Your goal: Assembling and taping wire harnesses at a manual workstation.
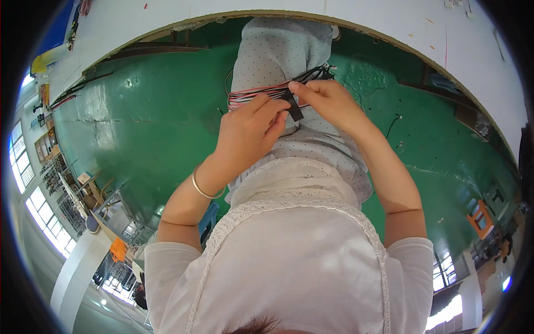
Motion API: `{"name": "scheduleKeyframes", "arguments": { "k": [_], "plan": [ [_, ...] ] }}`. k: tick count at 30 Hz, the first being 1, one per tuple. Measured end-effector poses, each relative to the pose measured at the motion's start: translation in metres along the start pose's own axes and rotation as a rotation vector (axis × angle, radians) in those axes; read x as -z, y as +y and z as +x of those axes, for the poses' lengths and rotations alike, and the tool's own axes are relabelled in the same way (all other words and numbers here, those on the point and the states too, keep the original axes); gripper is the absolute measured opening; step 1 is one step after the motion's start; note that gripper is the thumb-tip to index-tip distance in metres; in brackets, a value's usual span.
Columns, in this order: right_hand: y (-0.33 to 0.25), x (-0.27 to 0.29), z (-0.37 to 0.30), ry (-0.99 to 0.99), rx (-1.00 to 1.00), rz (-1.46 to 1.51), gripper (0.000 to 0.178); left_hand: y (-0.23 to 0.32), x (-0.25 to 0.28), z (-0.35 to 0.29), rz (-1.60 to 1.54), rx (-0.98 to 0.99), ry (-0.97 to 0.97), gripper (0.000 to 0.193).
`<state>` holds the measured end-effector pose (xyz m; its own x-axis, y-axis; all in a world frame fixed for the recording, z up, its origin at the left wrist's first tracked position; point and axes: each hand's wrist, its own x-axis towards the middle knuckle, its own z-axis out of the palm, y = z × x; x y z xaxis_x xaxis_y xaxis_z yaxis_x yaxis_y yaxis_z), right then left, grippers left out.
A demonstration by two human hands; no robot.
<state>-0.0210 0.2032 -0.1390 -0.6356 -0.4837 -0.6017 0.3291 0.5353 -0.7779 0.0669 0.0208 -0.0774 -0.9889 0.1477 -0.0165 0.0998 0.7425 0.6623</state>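
A bundle of thin red, white and black wires [257, 96] lies across my lap, over the dotted light trousers. Its black ends with small connectors [318, 73] fan out toward the right. A short, flat black strip [293, 107] that looks like tape crosses the bundle. My left hand [249, 127] is closed, thumb and fingers pinching at the strip's left edge. Over the upper end of the strip, my right hand [329, 101] has its thumb pressed against the bundle, fingers curled behind. What lies under those fingers is partly hidden.
The white table [211, 8] curves along the far side, its raw edge just beyond my knees. Loose wires [65, 100] hang over the edge at the left. Wire scraps [395, 123] lie on the green floor. An orange stool [479, 219] stands at the right.
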Motion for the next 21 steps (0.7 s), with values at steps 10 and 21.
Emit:
{"name": "scheduleKeyframes", "arguments": {
  "k": [10,21],
  "plan": [
    [-0.016,-0.009,-0.011,-0.053,-0.016,0.606,0.02,-0.001,-0.008,-0.004,0.12,-0.009,0.074,0.009],
    [0.006,0.012,-0.014,-0.164,0.273,0.55,0.035,-0.025,0.027,0.028,-0.933,0.682,-0.647,0.012]
  ]
}}
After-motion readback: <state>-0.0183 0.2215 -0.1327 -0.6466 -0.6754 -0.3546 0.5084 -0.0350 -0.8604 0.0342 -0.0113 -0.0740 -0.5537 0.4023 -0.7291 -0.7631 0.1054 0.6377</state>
